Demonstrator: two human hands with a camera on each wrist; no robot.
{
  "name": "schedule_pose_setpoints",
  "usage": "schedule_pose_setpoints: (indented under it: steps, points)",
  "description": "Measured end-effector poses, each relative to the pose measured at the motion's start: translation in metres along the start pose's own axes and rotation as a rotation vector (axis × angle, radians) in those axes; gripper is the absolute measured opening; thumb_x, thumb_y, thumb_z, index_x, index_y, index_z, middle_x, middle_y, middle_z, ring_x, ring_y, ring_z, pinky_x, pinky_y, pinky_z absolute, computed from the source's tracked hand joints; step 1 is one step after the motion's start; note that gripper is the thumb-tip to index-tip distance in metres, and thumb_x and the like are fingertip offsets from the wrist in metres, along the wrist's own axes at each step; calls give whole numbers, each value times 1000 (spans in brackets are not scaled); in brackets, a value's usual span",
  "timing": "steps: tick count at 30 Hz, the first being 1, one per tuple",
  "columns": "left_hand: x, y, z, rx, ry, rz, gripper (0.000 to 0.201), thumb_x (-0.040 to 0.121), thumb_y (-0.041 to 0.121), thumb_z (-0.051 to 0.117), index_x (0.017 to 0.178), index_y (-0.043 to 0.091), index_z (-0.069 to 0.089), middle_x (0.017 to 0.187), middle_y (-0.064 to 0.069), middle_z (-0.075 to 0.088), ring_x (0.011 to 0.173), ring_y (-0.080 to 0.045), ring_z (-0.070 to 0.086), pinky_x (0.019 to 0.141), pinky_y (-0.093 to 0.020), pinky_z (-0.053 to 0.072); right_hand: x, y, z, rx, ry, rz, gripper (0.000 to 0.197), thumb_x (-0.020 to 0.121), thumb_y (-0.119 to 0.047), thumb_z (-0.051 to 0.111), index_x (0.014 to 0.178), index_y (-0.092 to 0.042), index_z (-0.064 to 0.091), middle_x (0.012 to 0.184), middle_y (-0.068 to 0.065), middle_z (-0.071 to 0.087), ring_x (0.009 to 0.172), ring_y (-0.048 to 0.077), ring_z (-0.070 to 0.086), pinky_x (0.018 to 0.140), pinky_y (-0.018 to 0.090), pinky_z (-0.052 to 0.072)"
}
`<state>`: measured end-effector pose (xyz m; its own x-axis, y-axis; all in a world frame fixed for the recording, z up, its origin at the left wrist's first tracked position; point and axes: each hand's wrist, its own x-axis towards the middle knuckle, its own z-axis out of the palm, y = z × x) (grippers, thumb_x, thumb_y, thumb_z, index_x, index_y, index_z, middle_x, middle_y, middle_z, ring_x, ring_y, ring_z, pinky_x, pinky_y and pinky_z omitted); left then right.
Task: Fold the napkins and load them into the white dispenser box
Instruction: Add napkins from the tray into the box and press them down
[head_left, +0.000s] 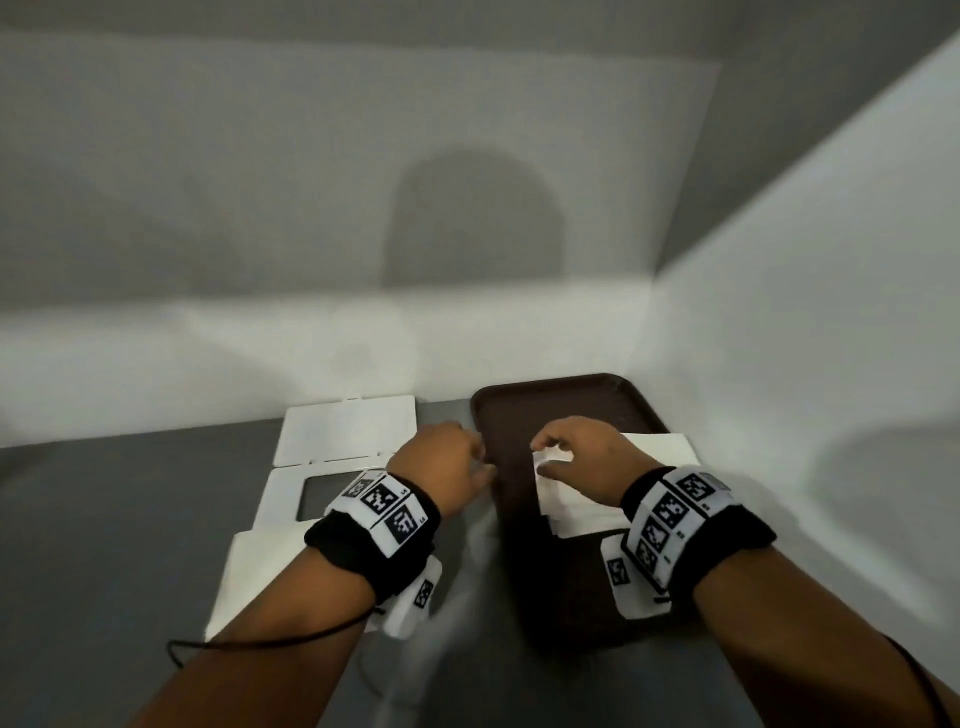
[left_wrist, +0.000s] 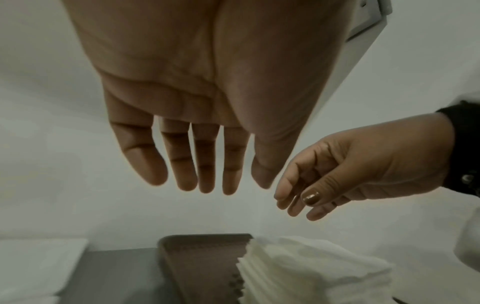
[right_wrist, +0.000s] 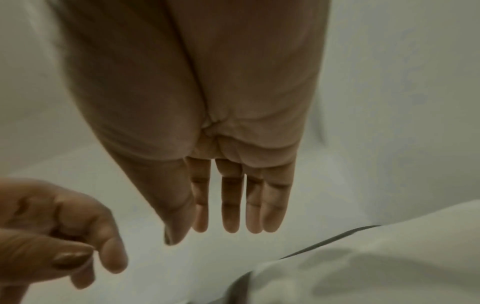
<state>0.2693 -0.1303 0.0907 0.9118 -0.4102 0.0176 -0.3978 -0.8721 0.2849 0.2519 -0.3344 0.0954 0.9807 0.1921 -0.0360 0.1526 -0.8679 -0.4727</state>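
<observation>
Pickup step: your left hand (head_left: 447, 462) and right hand (head_left: 582, 457) hover, fingers loose and holding nothing, over the napkin stack (head_left: 576, 499) on the tray (head_left: 519, 415) at centre-right; next, pinch off one top sheet.

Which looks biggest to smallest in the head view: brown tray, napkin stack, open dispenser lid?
1. brown tray, partly covered by the hands, yet clearly largest.
2 and 3. open dispenser lid and napkin stack: they look alike, and the right hand hides part of the stack, so unranked.
</observation>
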Motion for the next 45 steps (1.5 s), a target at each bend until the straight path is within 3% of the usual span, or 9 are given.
schedule_pose_setpoints:
  steps: [5,11,19,28,33,36,38,41,45]
  points:
    - [53,55,28,-119,19,71,21,89,30,56,103,17,66,105,-3,64,97,-23,61,83,-29,46,3,88,-27,-64,39,185,30,84,-19,69,114,-17,63,121,3,60,115,20,55,99,30,43]
    - [94,78,72,-55,-8,6,38,94,22,43,131,23,52,134,1,50,124,-24,43,99,-42,43,12,130,-30,-128,-58,224,55,85,-24,68,136,-18,48,139,5,48,128,23,47,108,33,37]
    - [109,91,92,121,-81,-155,41,96,40,40,134,24,45,138,2,45,131,-23,36,99,-42,38,24,140,-25,-233,-175,203,66,87,-26,59,147,-22,32,145,5,40,132,28,39,108,42,37]
    - [110,91,91,44,100,-77,26,86,34,56,111,26,59,119,5,53,116,-21,44,90,-36,44,26,141,-31,-209,-20,147,31,79,-20,66,109,-25,59,112,1,52,109,24,50,92,38,46]
    - [100,100,79,-331,133,5,8,79,22,59,82,26,53,82,8,61,79,-13,56,69,-28,45,26,136,-36,-126,-76,7,58,72,-37,76,124,-31,52,126,-7,53,123,16,46,108,47,35]
    - [94,104,72,-561,206,25,21,79,19,68,83,34,53,84,14,63,80,-2,59,69,-13,43,27,126,-42,-116,-160,-43,16,79,-36,69,90,-33,58,91,-12,58,94,14,54,102,49,39]
    - [90,103,71,-670,224,-31,32,77,24,74,97,36,53,91,17,63,86,3,59,72,-8,41,26,122,-48,-88,-171,-48,19,82,-32,67,72,-31,51,73,-11,53,80,14,54,88,43,46]
    - [82,97,75,-747,109,-113,43,73,34,79,108,33,55,101,16,63,95,1,60,79,-15,46,22,117,-57,-73,-148,-59,23,82,-30,66,67,-30,48,71,-9,53,75,14,55,71,33,46]
    - [72,96,77,-922,59,-103,18,85,27,70,97,39,62,97,9,72,91,-9,69,89,-40,55,16,109,-69,-43,-125,-75,13,82,-32,68,80,-23,59,82,-6,62,80,13,58,71,30,46]
